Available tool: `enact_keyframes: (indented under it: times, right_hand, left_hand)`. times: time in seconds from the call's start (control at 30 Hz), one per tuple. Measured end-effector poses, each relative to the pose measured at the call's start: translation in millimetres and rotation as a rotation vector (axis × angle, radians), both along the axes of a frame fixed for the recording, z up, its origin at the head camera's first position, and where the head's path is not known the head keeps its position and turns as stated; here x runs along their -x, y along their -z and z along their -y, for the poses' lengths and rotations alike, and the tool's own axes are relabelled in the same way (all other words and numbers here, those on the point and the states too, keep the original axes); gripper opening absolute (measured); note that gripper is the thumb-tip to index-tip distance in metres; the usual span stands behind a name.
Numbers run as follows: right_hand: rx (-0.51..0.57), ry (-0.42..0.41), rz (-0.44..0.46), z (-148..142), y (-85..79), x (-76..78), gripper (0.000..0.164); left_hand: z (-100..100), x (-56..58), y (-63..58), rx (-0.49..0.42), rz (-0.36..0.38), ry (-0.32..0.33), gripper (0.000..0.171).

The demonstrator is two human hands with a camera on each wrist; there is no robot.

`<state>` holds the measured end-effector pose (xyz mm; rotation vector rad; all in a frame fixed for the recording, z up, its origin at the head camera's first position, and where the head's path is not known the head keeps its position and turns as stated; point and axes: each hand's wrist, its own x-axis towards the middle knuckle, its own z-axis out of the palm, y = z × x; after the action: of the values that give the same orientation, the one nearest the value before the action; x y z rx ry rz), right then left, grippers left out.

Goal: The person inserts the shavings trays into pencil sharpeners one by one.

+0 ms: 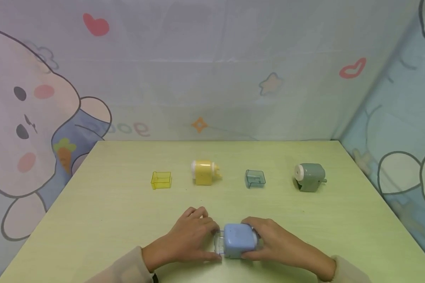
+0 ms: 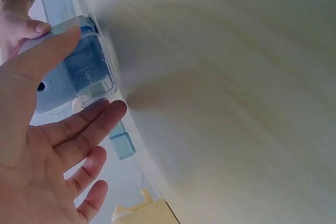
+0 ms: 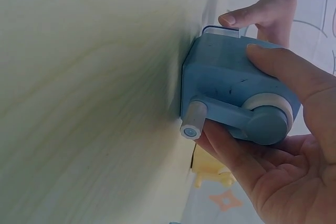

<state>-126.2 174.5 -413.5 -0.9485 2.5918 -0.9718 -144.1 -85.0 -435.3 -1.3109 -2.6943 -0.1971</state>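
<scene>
A blue crank pencil sharpener [image 1: 238,237] lies low over the near part of the table. My right hand [image 1: 278,243] grips its body from the crank side, thumb on one face and fingers on the opposite one. The crank handle [image 3: 223,111] shows in the right wrist view. Out of the sharpener's left end sticks a clear drawer [image 2: 100,66], partly inside the body. My left hand [image 1: 189,239] pinches this drawer by its two sides between thumb and forefingers; the other fingers are loosely bent.
Farther back stand a yellow clear drawer [image 1: 161,181], a yellow sharpener [image 1: 203,173], a teal clear drawer [image 1: 255,179] and a grey-green sharpener [image 1: 311,177], spread left to right across the pale wooden table [image 1: 109,212]. A printed cloth [image 1: 212,70] hangs behind the table.
</scene>
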Motion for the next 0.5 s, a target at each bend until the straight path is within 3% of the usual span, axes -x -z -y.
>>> enact_keyframes:
  times: [0.5]
  right_hand:
    - [0.006, -0.009, -0.011, 0.2, 1.4, 0.7, 0.062]
  left_hand:
    - [-2.5, -1.1, -1.0, -0.004, 0.045, 0.002, 0.066]
